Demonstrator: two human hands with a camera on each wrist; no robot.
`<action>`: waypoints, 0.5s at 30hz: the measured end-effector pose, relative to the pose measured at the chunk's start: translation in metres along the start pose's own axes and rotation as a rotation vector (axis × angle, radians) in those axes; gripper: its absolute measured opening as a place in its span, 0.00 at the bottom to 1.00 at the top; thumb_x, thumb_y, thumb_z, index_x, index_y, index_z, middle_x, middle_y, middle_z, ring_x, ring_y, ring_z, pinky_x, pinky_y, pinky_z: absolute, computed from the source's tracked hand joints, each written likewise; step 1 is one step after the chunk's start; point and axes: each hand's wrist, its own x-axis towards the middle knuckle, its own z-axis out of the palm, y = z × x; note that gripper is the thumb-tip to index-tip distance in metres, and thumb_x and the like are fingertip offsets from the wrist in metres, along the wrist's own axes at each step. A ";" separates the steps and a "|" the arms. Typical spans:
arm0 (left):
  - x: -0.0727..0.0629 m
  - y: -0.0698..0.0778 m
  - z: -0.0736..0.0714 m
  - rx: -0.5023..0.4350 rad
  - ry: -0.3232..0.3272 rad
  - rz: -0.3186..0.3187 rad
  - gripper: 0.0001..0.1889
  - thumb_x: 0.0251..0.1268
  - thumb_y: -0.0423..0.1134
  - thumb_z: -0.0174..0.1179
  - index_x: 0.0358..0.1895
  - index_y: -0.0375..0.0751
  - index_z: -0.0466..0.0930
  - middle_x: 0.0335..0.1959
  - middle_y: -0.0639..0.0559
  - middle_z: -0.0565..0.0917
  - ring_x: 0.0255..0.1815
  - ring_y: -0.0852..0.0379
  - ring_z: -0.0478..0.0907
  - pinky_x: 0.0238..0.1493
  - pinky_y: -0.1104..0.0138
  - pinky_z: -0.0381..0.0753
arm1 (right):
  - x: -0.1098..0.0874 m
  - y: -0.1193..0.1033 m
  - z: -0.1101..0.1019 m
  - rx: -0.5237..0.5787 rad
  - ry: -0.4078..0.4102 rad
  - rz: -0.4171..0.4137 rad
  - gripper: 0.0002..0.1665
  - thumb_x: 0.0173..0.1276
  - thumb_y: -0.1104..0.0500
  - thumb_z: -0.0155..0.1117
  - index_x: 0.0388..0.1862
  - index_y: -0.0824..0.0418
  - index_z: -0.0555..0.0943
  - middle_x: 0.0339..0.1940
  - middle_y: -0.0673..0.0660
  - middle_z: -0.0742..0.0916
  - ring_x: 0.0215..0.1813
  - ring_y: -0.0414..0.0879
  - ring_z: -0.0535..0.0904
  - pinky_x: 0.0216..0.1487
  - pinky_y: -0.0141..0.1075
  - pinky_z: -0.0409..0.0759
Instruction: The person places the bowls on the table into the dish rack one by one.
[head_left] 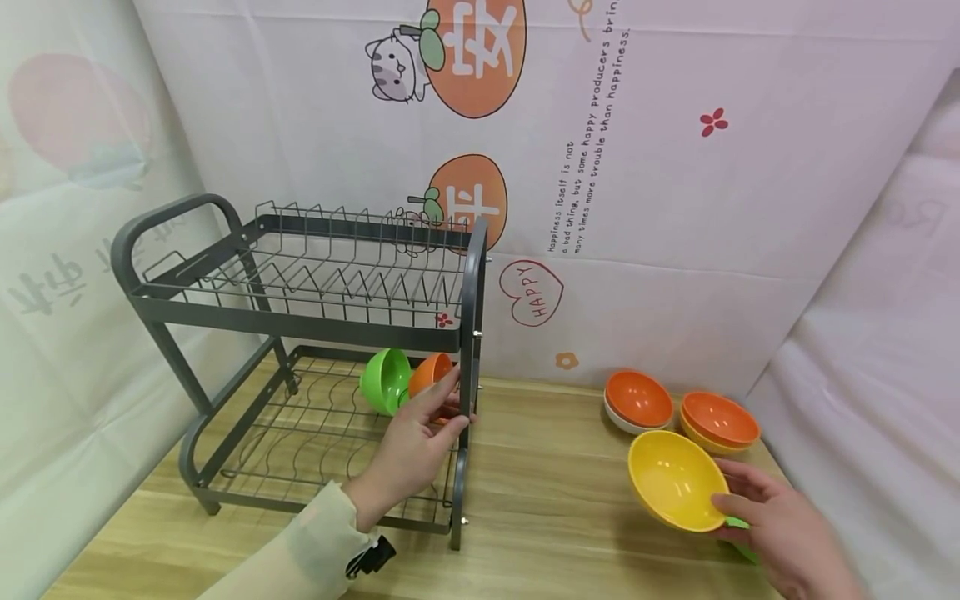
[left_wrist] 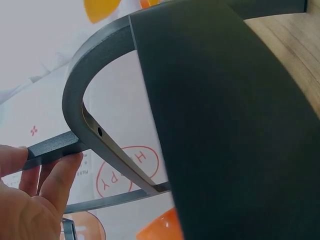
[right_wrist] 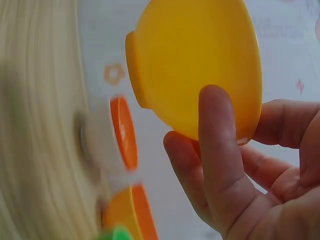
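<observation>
My right hand (head_left: 780,521) pinches the rim of a yellow bowl (head_left: 675,482), holding it above the table at the right. In the right wrist view the same yellow bowl (right_wrist: 200,65) is on its side, its foot toward the left. The left hand (head_left: 412,450) grips the right front post of a dark grey two-tier dish rack (head_left: 300,325); the left wrist view shows its thumb and fingers (left_wrist: 62,180) around the metal bar. On the rack's lower tier, a green bowl (head_left: 384,383) and an orange bowl (head_left: 429,375) stand tilted side by side, the orange one partly behind the left hand.
Toward the back right, an orange bowl (head_left: 637,398) sits in a white one, and another orange bowl (head_left: 720,417) sits in a yellow one. Something green (head_left: 738,537) shows beneath the right hand. A printed cloth (head_left: 645,317) hangs behind the wooden table (head_left: 547,500).
</observation>
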 end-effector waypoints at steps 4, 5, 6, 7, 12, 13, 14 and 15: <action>0.000 0.001 0.000 0.005 0.004 0.006 0.39 0.71 0.29 0.60 0.77 0.66 0.59 0.47 0.55 0.79 0.47 0.57 0.79 0.49 0.63 0.82 | -0.006 -0.015 0.028 0.052 -0.031 -0.046 0.35 0.74 0.68 0.56 0.75 0.74 0.57 0.62 0.68 0.74 0.46 0.51 0.82 0.43 0.49 0.85; 0.000 0.001 0.000 0.005 0.005 0.006 0.38 0.71 0.30 0.60 0.77 0.67 0.59 0.47 0.55 0.79 0.47 0.57 0.79 0.49 0.63 0.82 | -0.007 -0.020 0.034 0.056 -0.031 -0.058 0.34 0.74 0.69 0.57 0.75 0.74 0.58 0.62 0.68 0.75 0.46 0.52 0.82 0.43 0.49 0.85; 0.000 0.001 0.000 0.004 0.006 0.007 0.38 0.71 0.30 0.60 0.77 0.67 0.58 0.47 0.55 0.79 0.48 0.58 0.79 0.49 0.63 0.82 | -0.009 -0.024 0.040 0.061 -0.033 -0.068 0.34 0.73 0.69 0.57 0.74 0.74 0.59 0.61 0.68 0.75 0.45 0.53 0.82 0.42 0.48 0.85; 0.000 0.002 0.000 0.004 0.006 0.005 0.38 0.71 0.31 0.60 0.77 0.68 0.58 0.47 0.55 0.79 0.48 0.58 0.79 0.49 0.64 0.82 | -0.010 -0.028 0.046 0.067 -0.037 -0.081 0.33 0.73 0.70 0.57 0.74 0.74 0.60 0.61 0.69 0.75 0.45 0.53 0.82 0.42 0.48 0.85; -0.001 0.002 0.001 -0.004 0.008 0.006 0.38 0.72 0.31 0.60 0.77 0.71 0.58 0.47 0.54 0.80 0.48 0.59 0.79 0.49 0.64 0.82 | -0.017 -0.047 0.073 0.099 -0.049 -0.130 0.31 0.69 0.71 0.60 0.70 0.73 0.66 0.58 0.68 0.78 0.44 0.55 0.82 0.40 0.49 0.85; -0.001 0.002 0.001 -0.005 0.010 0.009 0.39 0.72 0.31 0.60 0.77 0.70 0.58 0.47 0.54 0.80 0.47 0.59 0.79 0.48 0.64 0.82 | -0.019 -0.050 0.077 0.113 -0.062 -0.141 0.30 0.69 0.71 0.60 0.70 0.73 0.67 0.57 0.68 0.78 0.44 0.56 0.82 0.40 0.50 0.85; -0.001 0.002 0.002 -0.007 0.010 0.009 0.39 0.72 0.30 0.60 0.77 0.70 0.58 0.47 0.53 0.80 0.46 0.58 0.79 0.48 0.64 0.83 | -0.021 -0.051 0.081 0.128 -0.076 -0.151 0.30 0.68 0.71 0.60 0.69 0.73 0.68 0.57 0.68 0.79 0.44 0.57 0.83 0.40 0.50 0.85; -0.001 0.002 0.003 -0.011 0.012 0.010 0.39 0.71 0.29 0.60 0.77 0.70 0.59 0.47 0.53 0.80 0.45 0.58 0.80 0.47 0.64 0.83 | -0.023 -0.053 0.084 0.144 -0.093 -0.159 0.30 0.68 0.72 0.61 0.69 0.73 0.68 0.56 0.68 0.79 0.43 0.58 0.83 0.40 0.50 0.85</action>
